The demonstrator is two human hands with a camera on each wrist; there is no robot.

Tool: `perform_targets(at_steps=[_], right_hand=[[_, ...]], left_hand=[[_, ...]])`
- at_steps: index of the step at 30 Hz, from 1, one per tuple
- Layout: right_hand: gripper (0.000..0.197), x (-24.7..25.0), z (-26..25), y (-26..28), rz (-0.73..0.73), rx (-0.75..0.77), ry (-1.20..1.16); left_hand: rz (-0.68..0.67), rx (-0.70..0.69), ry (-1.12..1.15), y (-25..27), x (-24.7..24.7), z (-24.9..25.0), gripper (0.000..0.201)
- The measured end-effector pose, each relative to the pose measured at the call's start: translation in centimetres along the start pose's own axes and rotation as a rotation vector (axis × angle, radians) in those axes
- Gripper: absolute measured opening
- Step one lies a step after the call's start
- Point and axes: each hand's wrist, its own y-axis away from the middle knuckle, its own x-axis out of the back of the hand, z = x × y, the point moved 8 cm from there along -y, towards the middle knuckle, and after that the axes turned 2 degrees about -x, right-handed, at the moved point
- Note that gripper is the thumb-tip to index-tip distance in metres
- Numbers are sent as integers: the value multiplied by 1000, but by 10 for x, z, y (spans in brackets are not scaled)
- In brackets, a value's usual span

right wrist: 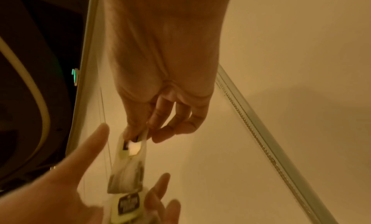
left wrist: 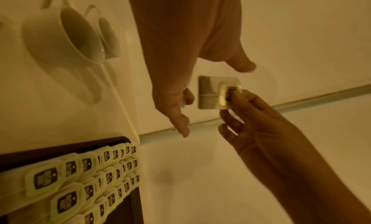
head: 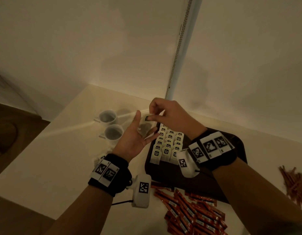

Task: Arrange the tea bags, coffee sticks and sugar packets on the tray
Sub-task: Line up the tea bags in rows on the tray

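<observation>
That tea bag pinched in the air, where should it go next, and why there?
Probably down onto the far end of the rows of tea bags on the dark tray. The right hand pinches the tea bag by its tag above that end, so it seems meant to extend a row. The left hand lies open beside it, with another tea bag or more on its palm.

The tray (head: 236,143) sat on the counter (head: 45,158) near the wall corner, with rows of tea bags (head: 169,145) lying in its left part. Two cups (head: 111,126) stood left of the tray. Coffee sticks (head: 194,214) lay heaped in front of the tray, and sugar packets (head: 294,184) lay to its right.
</observation>
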Motion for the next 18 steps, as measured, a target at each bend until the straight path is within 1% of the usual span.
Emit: perform_targets(at_steps=[2,3,4,6,10,14,17,18], right_hand=[[13,14,-6,-3,12,-56,30],[13,21,-11,-5,14,-69,67],[12,27,-17,-6,16,-71,106],[11,36,-31,-10,15,-57,167],[16,44,-49,-13,-9,-38,274],[17,46,-58,-11,22,-37,304],[13,45,-63,-8,48,-28,327],[12,45,-66,-7,62,-23,336]], left_hand=[[-16,-68,6,1,-2,4,29],[-22,-97,9,3,-4,6,22],[-30,-115,13,4,-7,8,20],[-70,-130,23,6,-18,9,23],[-138,-129,53,10,-36,8,17],[-136,-171,152,15,-45,15,32],[-109,-185,196,20,-45,14,22],[-106,-179,209,21,-45,12,21]])
